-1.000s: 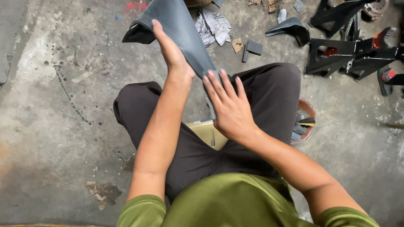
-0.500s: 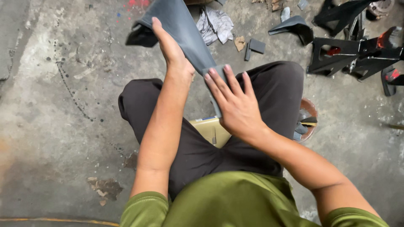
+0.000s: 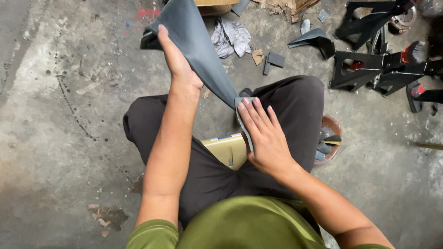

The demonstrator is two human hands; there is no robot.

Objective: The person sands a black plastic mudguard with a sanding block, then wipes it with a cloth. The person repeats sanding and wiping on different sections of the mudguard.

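I sit low on a yellowish stool (image 3: 228, 150) with my knees apart, and I hold a long dark grey rubber strip (image 3: 196, 50) stretched at a slant between my two hands, so that its face lies taut and flat. My left hand (image 3: 177, 64) is raised out ahead of me, thumb on the near side and fingers wrapped behind the upper stretch of the strip, clamping it and keeping it lifted off the concrete floor (image 3: 60, 115); the strip's far end folds over just beyond that hand. My right hand (image 3: 263, 138) lies with fingers spread and laid flat on the lower end, where a small grey cloth or pad (image 3: 243, 121) sits under my fingertips, pressed against the rubber just above my right thigh; I judge the thigh serves as backing, though I cannot tell whether the strip rests on it. Beside my right knee stands a round reddish bowl (image 3: 336, 125) holding small grey pieces, near enough to reach without getting up. Farther off on the floor lie a crumpled light rag (image 3: 230, 36), a couple of flat grey offcuts (image 3: 275, 59), another curled piece of dark rubber (image 3: 314, 39) and, to the right, black metal stands (image 3: 369, 69) with red marks, all well apart from my hands.
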